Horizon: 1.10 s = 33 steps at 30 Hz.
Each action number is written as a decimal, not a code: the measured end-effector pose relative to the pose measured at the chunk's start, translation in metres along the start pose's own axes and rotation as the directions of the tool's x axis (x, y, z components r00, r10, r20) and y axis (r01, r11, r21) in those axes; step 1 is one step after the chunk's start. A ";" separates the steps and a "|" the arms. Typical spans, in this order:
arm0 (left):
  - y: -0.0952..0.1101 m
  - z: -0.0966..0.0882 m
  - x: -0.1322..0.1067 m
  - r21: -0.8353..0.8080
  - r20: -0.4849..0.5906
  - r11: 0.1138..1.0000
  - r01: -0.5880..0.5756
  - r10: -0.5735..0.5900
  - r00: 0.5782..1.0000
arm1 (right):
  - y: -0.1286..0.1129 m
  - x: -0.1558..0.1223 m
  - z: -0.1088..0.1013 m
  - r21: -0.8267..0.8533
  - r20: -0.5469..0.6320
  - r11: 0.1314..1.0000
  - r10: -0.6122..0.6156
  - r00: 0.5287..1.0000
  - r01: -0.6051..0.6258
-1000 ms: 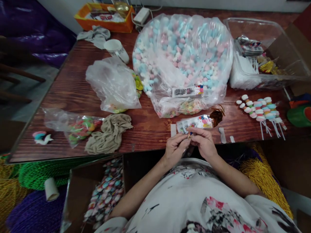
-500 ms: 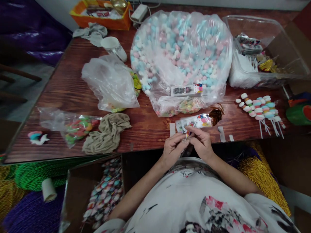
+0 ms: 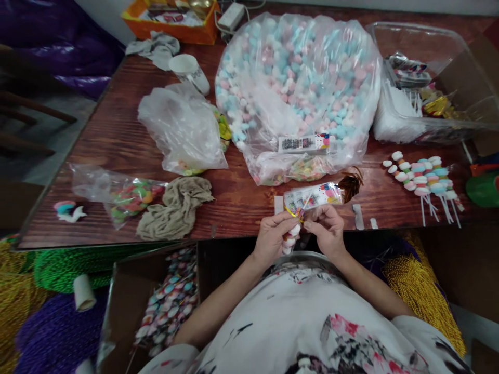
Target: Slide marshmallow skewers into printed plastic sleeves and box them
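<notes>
Near the table's front edge, my left hand [image 3: 273, 239] grips a bagged marshmallow skewer [image 3: 290, 240], its pale marshmallows hanging downward below the fingers. A white stick points up past the gathered wrapper. A gold twist tie [image 3: 289, 212] crosses the neck of the wrapper. My right hand [image 3: 328, 231] is closed in a pinch at the tie's right end, beside the left fingertips. Just beyond the hands lies a stack of printed clear bags [image 3: 317, 195]. A bundle of gold twist ties [image 3: 350, 188] rests at the stack's right end.
A big bag of marshmallows [image 3: 300, 78] fills the table's middle. Marshmallow skewers [image 3: 424, 176] lie at right, near a clear plastic bin [image 3: 432, 124]. On the left are a bag of gummy candies [image 3: 132, 200], a cloth [image 3: 175, 208] and a mug [image 3: 191, 72]. A box of packed skewers [image 3: 167, 301] stands below.
My hands have turned the skewer, so its marshmallows now show below the left hand. The gold twist tie has come into view. The whole view has shifted slightly.
</notes>
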State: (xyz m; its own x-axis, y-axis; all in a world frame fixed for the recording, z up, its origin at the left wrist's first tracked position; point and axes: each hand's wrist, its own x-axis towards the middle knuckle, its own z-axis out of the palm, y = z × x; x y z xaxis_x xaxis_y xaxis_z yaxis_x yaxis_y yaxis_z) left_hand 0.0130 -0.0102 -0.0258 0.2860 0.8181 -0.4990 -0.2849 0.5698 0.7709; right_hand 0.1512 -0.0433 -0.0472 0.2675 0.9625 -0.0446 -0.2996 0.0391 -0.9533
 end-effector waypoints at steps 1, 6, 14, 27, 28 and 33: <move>0.000 -0.001 0.000 0.008 0.012 1.000 0.007 -0.007 1.000 | 0.000 0.001 -0.004 -0.026 0.030 0.999 0.036 0.999 -0.036; -0.002 -0.002 -0.001 0.058 0.092 0.998 -0.001 -0.005 0.996 | -0.013 0.006 -0.018 -0.153 0.229 0.983 0.138 0.964 -0.104; -0.002 0.001 0.000 0.156 0.100 0.985 -0.067 0.052 0.994 | -0.025 0.009 -0.023 -0.389 0.344 0.908 -0.013 0.939 0.155; 0.019 -0.013 -0.006 0.245 0.503 0.838 0.488 -0.540 0.674 | -0.059 0.011 -0.031 -0.200 0.903 0.445 -0.263 0.341 0.873; 0.021 -0.014 -0.006 0.288 0.528 0.821 0.493 -0.566 0.633 | -0.061 0.007 -0.030 -0.177 0.912 0.380 -0.284 0.297 0.908; 0.032 -0.016 -0.002 0.468 0.588 0.769 0.436 -0.639 0.496 | -0.067 -0.004 -0.024 -0.089 0.948 0.225 -0.280 0.152 0.970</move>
State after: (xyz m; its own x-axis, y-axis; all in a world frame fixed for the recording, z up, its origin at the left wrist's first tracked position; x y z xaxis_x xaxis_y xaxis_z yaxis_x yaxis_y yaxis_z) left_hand -0.0111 0.0075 -0.0066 0.8618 -0.0050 -0.5073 0.3341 0.7581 0.5600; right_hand 0.1917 -0.0559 0.0095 -0.7439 0.3893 0.5431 0.2733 0.9189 -0.2844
